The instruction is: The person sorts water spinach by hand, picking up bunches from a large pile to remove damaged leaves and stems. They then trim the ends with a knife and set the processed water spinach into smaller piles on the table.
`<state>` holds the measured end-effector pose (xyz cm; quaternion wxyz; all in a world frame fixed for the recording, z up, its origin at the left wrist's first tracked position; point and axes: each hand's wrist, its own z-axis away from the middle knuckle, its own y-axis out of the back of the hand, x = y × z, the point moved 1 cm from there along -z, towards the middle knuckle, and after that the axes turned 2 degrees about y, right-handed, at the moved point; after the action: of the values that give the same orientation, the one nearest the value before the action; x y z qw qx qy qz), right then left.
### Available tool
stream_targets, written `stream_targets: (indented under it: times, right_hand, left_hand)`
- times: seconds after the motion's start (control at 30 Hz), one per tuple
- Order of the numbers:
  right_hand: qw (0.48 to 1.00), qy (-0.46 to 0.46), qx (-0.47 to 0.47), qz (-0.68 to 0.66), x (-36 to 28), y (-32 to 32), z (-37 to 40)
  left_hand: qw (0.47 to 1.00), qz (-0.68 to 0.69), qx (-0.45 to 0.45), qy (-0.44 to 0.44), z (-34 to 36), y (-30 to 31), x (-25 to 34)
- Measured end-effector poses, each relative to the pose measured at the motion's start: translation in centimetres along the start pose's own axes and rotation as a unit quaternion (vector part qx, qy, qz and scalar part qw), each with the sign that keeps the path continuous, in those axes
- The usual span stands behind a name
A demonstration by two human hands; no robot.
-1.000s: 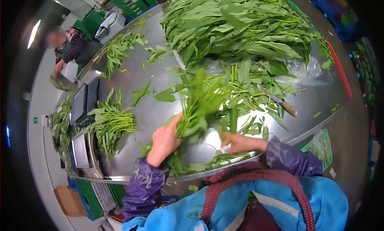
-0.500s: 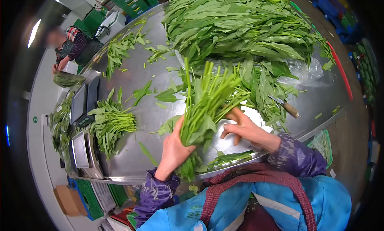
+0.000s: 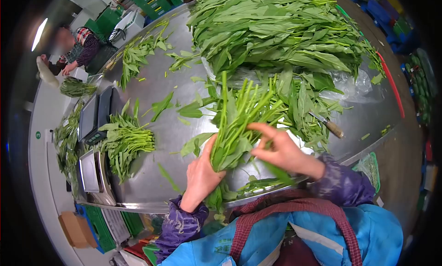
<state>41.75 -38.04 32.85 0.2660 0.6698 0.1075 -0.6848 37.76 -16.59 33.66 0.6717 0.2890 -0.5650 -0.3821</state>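
Note:
My left hand is closed around a bunch of leafy green stems, cut ends up and leaves hanging below the fist. Beside the bunch, my right hand has its thumb and forefinger apart, the fingertips close to the stems. Just under it a loose leaf is blurred by motion. Behind the hands, more cut greens lie on the metal table. A knife with a wooden handle rests on the right.
A large heap of greens covers the back of the table, with clear plastic under its edge. To the left are another bunch and scales. A co-worker stands at the far left.
My right hand has risen slightly and come closer to the stems. A blurred leaf now shows beneath it. The co-worker now holds up something pale.

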Motion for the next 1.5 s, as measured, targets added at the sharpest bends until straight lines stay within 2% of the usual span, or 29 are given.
stream_targets:
  times: [0.03,0.07,0.13,0.17,0.2,0.23,0.27,0.33,0.4,0.47,0.5,0.53,0.6,0.67,0.77,0.83,0.87,0.93,1.0,1.03,1.07,1.13,1.17,1.2,1.27,1.33,1.4,1.47,1.5]
  right_hand:
    - [0.996,0.037,0.006,0.084,0.9,-1.2,-0.6]
    - [0.996,0.035,0.007,0.083,1.5,-1.1,-0.8]
    - [0.991,0.073,0.090,-0.060,2.2,0.2,-1.5]
    - [0.985,0.071,0.154,-0.040,2.6,2.3,-1.4]
    - [0.964,0.001,0.207,-0.167,1.6,4.3,-1.0]
    - [0.941,-0.013,0.260,-0.215,2.3,6.4,-1.1]
    - [0.928,0.013,0.246,-0.280,2.5,7.1,-0.8]
    - [0.962,-0.064,0.177,-0.197,1.7,5.9,-0.4]
    - [0.984,-0.022,0.050,-0.170,1.5,2.9,-0.4]
    - [0.976,-0.013,-0.074,-0.206,1.0,0.8,-0.7]
    - [0.974,0.143,-0.056,-0.165,1.6,-0.4,-1.5]
    - [0.974,0.143,-0.056,-0.167,2.0,-0.1,-1.3]
    - [0.972,-0.012,-0.023,-0.232,2.0,2.1,-0.7]
    - [0.978,0.033,0.121,-0.165,1.3,6.8,-0.7]
    - [0.966,0.026,0.177,-0.188,2.1,11.9,-0.4]
    - [0.972,0.075,0.221,-0.002,0.2,11.4,-1.1]
    - [0.972,0.074,0.223,-0.002,0.2,10.8,-1.7]
    - [0.930,0.202,0.153,0.265,0.5,8.8,-3.1]
    - [0.956,0.195,0.011,0.218,0.6,6.6,-3.7]
    - [0.970,0.136,-0.078,0.183,0.1,6.4,-3.8]
    - [0.970,0.137,-0.078,0.183,0.2,7.1,-4.0]
    - [0.969,0.110,0.066,0.213,1.1,10.1,-4.2]
    - [0.946,0.119,0.138,0.269,1.6,12.1,-4.4]
    - [0.913,0.028,0.131,0.386,1.2,13.6,-4.5]
    - [0.872,0.160,0.115,0.448,1.0,12.8,-3.8]
    - [0.940,0.123,0.028,0.318,2.1,9.9,-3.7]
    - [0.947,0.008,-0.121,0.297,1.4,5.6,-3.5]
    - [0.930,-0.012,-0.225,0.291,0.3,3.0,-3.6]
    - [0.931,-0.013,-0.224,0.287,0.8,3.1,-3.6]
  left_hand:
    - [1.000,-0.005,-0.007,-0.006,0.2,-0.1,0.6]
    - [1.000,-0.005,-0.008,-0.006,0.3,0.0,0.7]
    - [0.999,-0.052,-0.008,-0.001,0.4,0.2,0.5]
    - [0.999,-0.052,-0.007,0.000,0.5,0.3,0.0]
    - [0.998,-0.056,0.013,0.002,0.7,0.3,-0.7]
    - [0.998,-0.060,0.034,0.004,0.9,0.4,-1.1]
    - [0.998,-0.058,0.033,0.006,0.9,0.4,-1.2]
    - [0.997,-0.055,0.045,-0.003,0.8,0.5,-1.0]
    - [0.999,-0.046,0.026,-0.011,0.5,0.3,-0.5]
    - [0.999,-0.038,0.006,-0.018,0.3,0.1,0.3]
    - [0.999,-0.040,-0.019,-0.013,0.4,0.2,0.6]
    - [0.998,-0.042,-0.044,-0.007,0.5,0.3,0.8]
    - [0.999,-0.042,-0.031,-0.015,0.7,0.2,0.1]
    - [0.992,-0.074,0.065,-0.083,1.1,0.3,-0.9]
    - [0.982,-0.143,0.090,-0.082,1.4,0.4,-1.6]
    - [0.971,-0.179,0.104,-0.118,1.3,0.3,-1.2]
    - [0.957,-0.217,0.119,-0.154,1.3,0.4,-0.9]
    - [0.942,-0.255,0.123,-0.181,1.4,0.6,0.2]
    - [0.925,-0.292,0.128,-0.207,1.4,0.5,0.8]
    - [0.916,-0.297,0.142,-0.228,1.5,0.5,0.8]
    - [0.907,-0.301,0.155,-0.249,1.7,0.5,0.8]
    - [0.907,-0.312,0.145,-0.242,2.2,0.8,0.5]
    - [0.903,-0.318,0.148,-0.249,2.5,0.9,0.2]
    - [0.898,-0.324,0.152,-0.258,2.6,0.9,0.0]
    - [0.891,-0.332,0.152,-0.270,2.5,0.9,-0.1]
    - [0.883,-0.341,0.149,-0.287,2.3,0.7,0.4]
    - [0.866,-0.347,0.154,-0.324,1.9,0.7,1.4]
    - [0.864,-0.345,0.148,-0.337,1.9,0.9,1.8]
    - [0.862,-0.341,0.143,-0.346,2.0,1.1,1.9]
